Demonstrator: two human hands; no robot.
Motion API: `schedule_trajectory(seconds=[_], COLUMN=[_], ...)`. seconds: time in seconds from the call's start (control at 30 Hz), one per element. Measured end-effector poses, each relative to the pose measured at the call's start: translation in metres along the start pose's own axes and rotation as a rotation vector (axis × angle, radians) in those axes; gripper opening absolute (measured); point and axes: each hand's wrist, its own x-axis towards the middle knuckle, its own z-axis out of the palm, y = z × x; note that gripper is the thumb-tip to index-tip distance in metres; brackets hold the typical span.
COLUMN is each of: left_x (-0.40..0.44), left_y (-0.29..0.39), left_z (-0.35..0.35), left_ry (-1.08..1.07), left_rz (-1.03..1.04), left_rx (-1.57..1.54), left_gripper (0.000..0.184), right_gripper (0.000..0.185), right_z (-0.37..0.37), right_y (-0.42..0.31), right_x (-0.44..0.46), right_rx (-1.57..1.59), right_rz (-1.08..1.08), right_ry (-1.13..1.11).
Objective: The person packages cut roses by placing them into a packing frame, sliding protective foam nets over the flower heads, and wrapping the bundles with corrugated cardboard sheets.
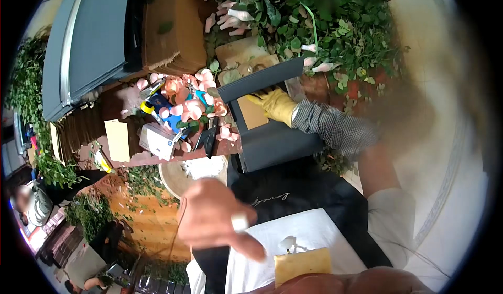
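Pink petals (194, 108) litter the bench (228, 147) at left; nearer, the bare left hand (212, 215) is blurred, its grip impossible to tell; far right of it, the gloved right hand (277, 107) lies open, fingers spread over brown card (253, 117) on dark cardboard (283, 146).

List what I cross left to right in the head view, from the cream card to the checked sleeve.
Cream card → white printed box → slim black object → yellow-gloved right hand → checked sleeve. Left out for overlap: dark box, bare left hand.
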Motion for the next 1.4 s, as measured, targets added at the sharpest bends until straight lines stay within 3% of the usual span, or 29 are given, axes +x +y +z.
schedule_trajectory(seconds=[0.03, 0.13, 0.2, 0.23, 0.27, 0.33, 0.4, 0.43, 0.47, 0.53, 0.6, 0.67, 0.73, 0.77, 0.8, 0.87, 0.93, 0.97, 1.0, 1.07, 1.13, 1.17, 1.2, 1.27, 1.33, 1.4], left_x=[-0.003, -0.028, -0.049, -0.053, -0.055, -0.091, -0.110, -0.132, -0.138, -0.177, -0.124, -0.137, -0.164, -0.161, -0.129, -0.167, -0.163, -0.186, -0.199, -0.176, -0.161, -0.165, -0.174, -0.179, -0.174, -0.174], left_y=[-0.012, -0.035, -0.060, -0.074, -0.093, -0.146, -0.184, -0.211, -0.228, -0.256, -0.238, -0.249, -0.263, -0.257, -0.233, -0.262, -0.260, -0.269, -0.273, -0.260, -0.255, -0.257, -0.260, -0.259, -0.256, -0.261], left_z=[0.001, 0.003, -0.001, 0.004, 0.011, 0.025, 0.045, 0.050, 0.056, 0.068, 0.075, 0.081, 0.081, 0.081, 0.083, 0.077, 0.077, 0.073, 0.071, 0.073, 0.073, 0.071, 0.068, 0.064, 0.066, 0.064], left_ry=[0.022, 0.140, 0.032, -0.054, -0.141, -0.322, -0.434, -0.573, -0.810, -0.937, -1.174, -1.187, -1.044, -0.958, -0.999, -1.171, -1.197, -1.111, -1.023, -1.021, -1.087, -1.082, -1.050, -1.006, -0.979, -1.002], left_rz=[-0.011, -0.460, -0.926, -1.079, -1.223, -1.255, -1.263, -1.313, -1.223, -0.933, -0.960, -0.961, -1.040, -1.014, -1.142, -1.082, -1.173, -1.130, -1.086, -1.122, -1.182, -1.186, -1.196, -1.207, -1.148, -1.159], left_rx=[-0.003, -0.142, -0.158, -0.098, -0.035, -0.094, -0.179, -0.147, 0.072, 0.435, 0.283, 0.394, 0.356, 0.259, 0.346, 0.419, 0.394, 0.432, 0.470, 0.476, 0.376, 0.381, 0.378, 0.376, 0.408, 0.388], left_gripper=[0.048, 0.032, 0.033, 0.033, 0.033, 0.033, 0.032, 0.030, 0.033, 0.038, 0.040, 0.043, 0.045, 0.048, 0.054, 0.061, 0.067, 0.057, 0.047, 0.048, 0.054, 0.054, 0.053, 0.051, 0.051, 0.050], right_gripper=[0.076, 0.074, 0.070, 0.068, 0.068, 0.065, 0.063, 0.066, 0.069, 0.085, 0.081, 0.068, 0.061, 0.054, 0.051, 0.049, 0.051, 0.051, 0.051, 0.058, 0.067, 0.074, 0.062, 0.038, 0.022, 0.018], right_z=[-0.001, 0.010, 0.025, 0.068, 0.052, -0.007, 0.013, 0.007, -0.001, 0.029, 0.034, 0.016, 0.014, 0.008, -0.005, -0.050, -0.082, -0.082, -0.084, -0.057, -0.057, -0.031, -0.019, -0.026, -0.058, -0.106], right_y=[0.000, 0.002, 0.006, 0.009, 0.008, -0.001, 0.004, 0.004, 0.001, 0.001, 0.003, 0.008, 0.027, 0.038, 0.053, 0.086, 0.122, 0.141, 0.162, 0.206, 0.214, 0.228, 0.225, 0.221, 0.221, 0.229], right_x=[0.001, 0.006, 0.010, 0.020, 0.013, -0.002, 0.017, 0.014, 0.010, 0.014, 0.016, 0.001, 0.001, -0.015, -0.028, -0.074, -0.117, -0.120, -0.118, -0.079, -0.067, -0.046, -0.033, -0.026, -0.043, -0.066], right_rx=[-0.021, -0.052, -0.032, -0.387, -0.386, 0.057, 0.047, 0.148, 0.249, 0.032, 0.095, 0.050, 0.484, 0.774, 1.226, 1.545, 1.716, 1.776, 1.816, 1.402, 1.123, 0.905, 0.725, 1.216, 1.564, 1.538], right_rz=[-0.007, 0.000, -0.037, -0.008, 0.007, 0.015, -0.005, 0.031, 0.065, 0.020, 0.005, -0.031, -0.134, -0.191, -0.295, -0.435, -0.343, -0.130, 0.093, 0.523, 0.818, 0.799, 0.751, 0.644, 0.418, 0.199], right_ry=[-0.021, -0.048, 0.063, 0.294, 0.292, 0.076, -0.077, -0.063, -0.046, 0.083, 0.144, 0.237, 0.132, 0.240, 0.116, 0.175, 0.594, 0.793, 0.989, 1.207, 0.754, 0.615, 0.666, 0.615, 0.729, 1.001])
